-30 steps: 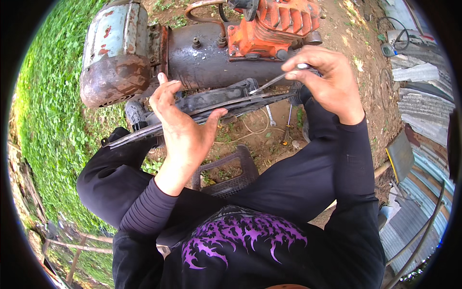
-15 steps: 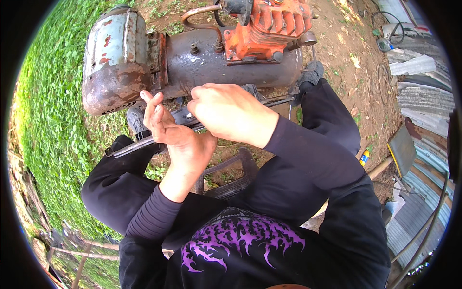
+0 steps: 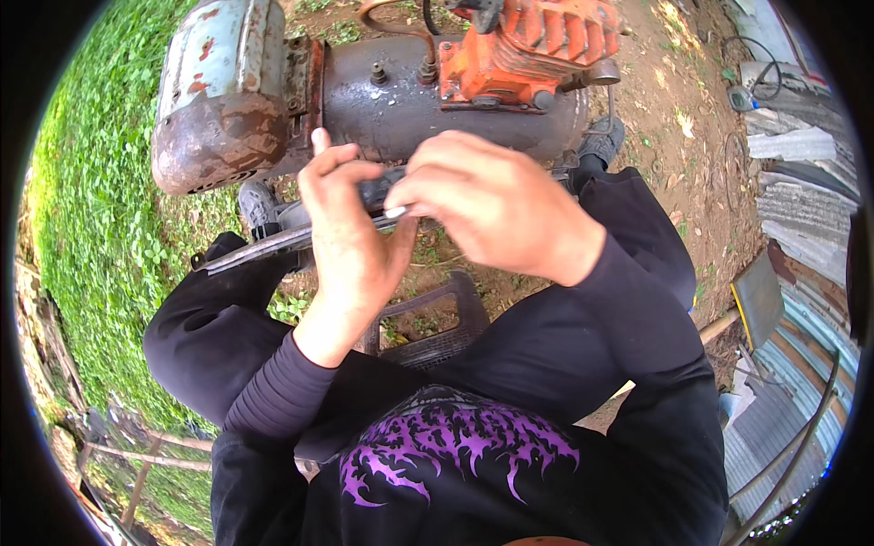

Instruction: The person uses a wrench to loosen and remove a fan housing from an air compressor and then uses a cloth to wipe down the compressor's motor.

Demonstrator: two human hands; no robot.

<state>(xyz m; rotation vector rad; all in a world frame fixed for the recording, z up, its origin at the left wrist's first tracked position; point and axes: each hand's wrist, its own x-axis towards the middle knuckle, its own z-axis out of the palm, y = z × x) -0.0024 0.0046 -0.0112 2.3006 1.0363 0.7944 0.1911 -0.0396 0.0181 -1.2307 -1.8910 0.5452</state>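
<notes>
My left hand (image 3: 346, 218) is raised in front of the compressor, palm turned inward, with its fingers loosely spread. Close beside it, my right hand (image 3: 496, 205) has thumb and fingers pinched together near the left thumb. A small white spot shows at its fingertips; whether it is a held piece or a nail I cannot tell. Beneath both hands a long metal strip (image 3: 259, 248) runs crosswise over my knees, its middle hidden by the hands. A dark piece (image 3: 375, 189) shows between the hands, just above the strip.
An old air compressor stands ahead, with a rusty tank (image 3: 382, 109), a grey motor (image 3: 223, 100) and an orange pump head (image 3: 528, 55). Between my legs is a dark plastic frame (image 3: 469, 305). Corrugated roofing sheets (image 3: 806, 205) lie at right; grass (image 3: 100, 227) covers the left.
My right hand has shifted right and its fingers now point toward the left hand. My left hand has turned more upright. The view has shifted slightly.
</notes>
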